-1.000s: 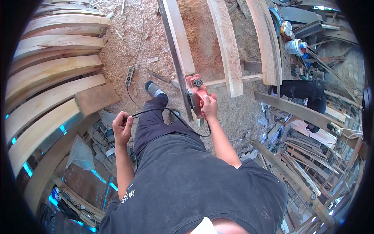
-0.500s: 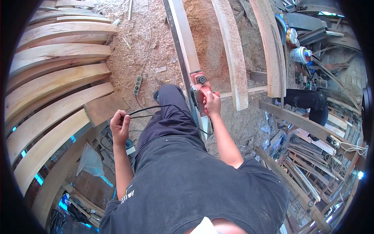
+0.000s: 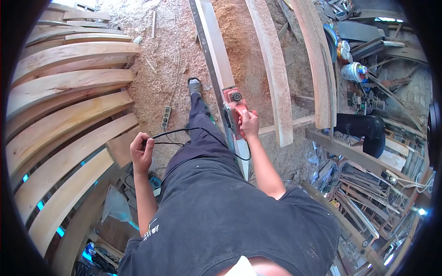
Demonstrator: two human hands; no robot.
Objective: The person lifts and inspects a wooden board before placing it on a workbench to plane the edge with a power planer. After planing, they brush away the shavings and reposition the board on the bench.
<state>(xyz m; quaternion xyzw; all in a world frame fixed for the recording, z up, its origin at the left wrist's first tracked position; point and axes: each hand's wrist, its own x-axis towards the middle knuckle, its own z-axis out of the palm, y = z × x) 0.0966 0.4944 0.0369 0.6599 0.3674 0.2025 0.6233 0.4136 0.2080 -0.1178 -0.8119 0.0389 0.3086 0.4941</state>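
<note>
My right hand (image 3: 249, 123) is wrapped round the rear handle of a red electric planer (image 3: 235, 105) with a black knob at its front. The planer rests on a long, pale wooden beam (image 3: 216, 50) that runs away from me. From the tool's back end a black power cord (image 3: 202, 129) loops across my legs to the left. My left hand (image 3: 142, 150) is closed on that cord, held up off to my left side. The planer's underside is hidden against the wood.
Curved planks (image 3: 69, 89) are stacked along the left. Two more curved timbers (image 3: 271, 60) lie right of the beam. A power strip (image 3: 166, 117) sits on the shaving-covered floor. Buckets (image 3: 354, 71) and another person's dark-clothed leg (image 3: 361, 126) are at the right.
I have stepped forward: my foot now shows farther ahead beside the beam. The surroundings have slid down in view, while the planer and both hands keep nearly the same place before me.
</note>
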